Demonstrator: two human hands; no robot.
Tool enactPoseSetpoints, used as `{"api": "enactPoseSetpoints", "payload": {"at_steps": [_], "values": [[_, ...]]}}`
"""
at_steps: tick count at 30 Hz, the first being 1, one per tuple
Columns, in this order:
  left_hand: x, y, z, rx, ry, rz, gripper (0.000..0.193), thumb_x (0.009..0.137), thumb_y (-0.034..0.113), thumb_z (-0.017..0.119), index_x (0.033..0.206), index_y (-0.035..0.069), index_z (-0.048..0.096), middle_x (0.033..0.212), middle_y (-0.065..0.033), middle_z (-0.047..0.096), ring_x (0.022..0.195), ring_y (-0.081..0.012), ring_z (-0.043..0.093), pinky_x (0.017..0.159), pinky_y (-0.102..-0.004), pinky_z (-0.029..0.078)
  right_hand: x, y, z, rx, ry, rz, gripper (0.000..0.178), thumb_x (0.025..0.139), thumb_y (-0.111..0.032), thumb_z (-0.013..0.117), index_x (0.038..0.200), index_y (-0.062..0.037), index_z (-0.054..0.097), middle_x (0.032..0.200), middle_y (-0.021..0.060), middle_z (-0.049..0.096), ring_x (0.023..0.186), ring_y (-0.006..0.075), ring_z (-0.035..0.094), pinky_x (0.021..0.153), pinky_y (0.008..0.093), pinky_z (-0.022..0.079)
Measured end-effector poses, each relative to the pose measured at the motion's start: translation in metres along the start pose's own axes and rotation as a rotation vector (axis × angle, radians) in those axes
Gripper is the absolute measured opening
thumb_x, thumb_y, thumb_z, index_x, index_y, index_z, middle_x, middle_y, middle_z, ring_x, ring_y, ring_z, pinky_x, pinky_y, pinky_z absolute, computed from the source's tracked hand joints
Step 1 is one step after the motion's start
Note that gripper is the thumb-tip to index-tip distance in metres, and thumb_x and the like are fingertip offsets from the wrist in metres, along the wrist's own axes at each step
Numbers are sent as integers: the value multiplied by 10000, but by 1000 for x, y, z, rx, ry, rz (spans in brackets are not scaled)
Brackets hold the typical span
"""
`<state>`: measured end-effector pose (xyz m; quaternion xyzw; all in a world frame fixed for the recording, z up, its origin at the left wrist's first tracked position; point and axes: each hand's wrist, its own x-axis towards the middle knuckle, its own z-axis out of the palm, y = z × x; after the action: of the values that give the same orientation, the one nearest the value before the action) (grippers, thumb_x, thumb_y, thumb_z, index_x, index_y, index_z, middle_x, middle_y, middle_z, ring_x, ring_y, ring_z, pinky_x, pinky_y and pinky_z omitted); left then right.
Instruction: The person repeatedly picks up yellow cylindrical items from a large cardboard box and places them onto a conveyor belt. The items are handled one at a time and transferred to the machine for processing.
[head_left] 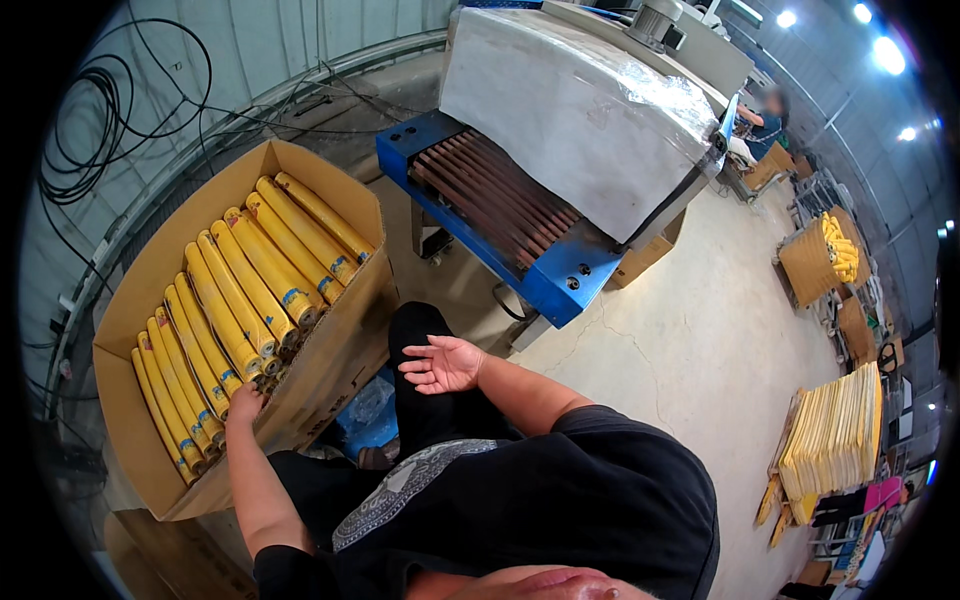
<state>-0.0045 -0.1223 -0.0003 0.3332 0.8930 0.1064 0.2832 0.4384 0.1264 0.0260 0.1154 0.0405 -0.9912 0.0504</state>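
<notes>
An open cardboard box (330,330) at my left holds a row of long yellow rolls (235,295), packed side by side. Blue marks show near their near ends, and more roll ends sit beneath the top layer. My left hand (246,403) reaches over the box's near side, its fingers curled at the near end of one roll; the fingertips are partly hidden. Above my right thigh, my right hand (442,366) is palm up, fingers spread, holding nothing.
Ahead stands a blue-framed machine (575,280) with dark metal rollers (495,190) and a white cover (580,110). Black cables (95,130) hang on the left wall. At right are a yellow stack (830,430) and a carton of yellow rolls (808,262). A person (765,125) sits far off.
</notes>
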Motion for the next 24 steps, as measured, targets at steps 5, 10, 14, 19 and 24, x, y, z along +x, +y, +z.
{"api": "enactPoseSetpoints", "payload": {"at_steps": [5, 10, 14, 19, 24], "values": [[-11, 30, -10, 57, -89, -23, 455, 840, 118, 615, 1254, -31, 500, 1172, -201, 606, 1058, -295, 601, 842, -360, 496, -4, 0, -5, 18, -14, -11, 482, 919, -440, 506, 1270, -111, 485, 1291, 180, 523, 1151, 343, 538, 959, 523, 424], [-3, 8, -3, 98, -21, 20, 418, 822, 120, 628, 1200, -29, 528, 1088, -184, 634, 963, -297, 620, 776, -365, 497, -1, 0, -2, 10, -10, 1, 483, 921, -435, 504, 1276, -108, 479, 1289, 181, 524, 1151, 346, 538, 958, 524, 424], [5, -9, 2, 57, 0, 21, 372, 815, 128, 638, 1134, -41, 549, 1018, -169, 650, 912, -293, 625, 767, -359, 493, 1, 0, -2, 2, -10, -1, 491, 920, -433, 506, 1285, -107, 469, 1288, 184, 523, 1159, 347, 531, 959, 526, 424], [-3, 6, 1, 4, 2, 48, 349, 814, 124, 636, 1112, -38, 556, 1003, -168, 653, 917, -288, 623, 778, -347, 490, -2, 0, -4, 14, -5, -8, 498, 917, -434, 511, 1288, -106, 465, 1289, 186, 520, 1166, 350, 525, 961, 529, 422], [-3, 18, -1, 24, -15, 35, 350, 823, 112, 622, 1129, -41, 550, 1010, -168, 652, 916, -281, 623, 784, -349, 490, -6, 0, -5, 15, -10, -24, 499, 916, -433, 513, 1290, -106, 463, 1292, 185, 518, 1170, 348, 522, 966, 528, 419]]}}
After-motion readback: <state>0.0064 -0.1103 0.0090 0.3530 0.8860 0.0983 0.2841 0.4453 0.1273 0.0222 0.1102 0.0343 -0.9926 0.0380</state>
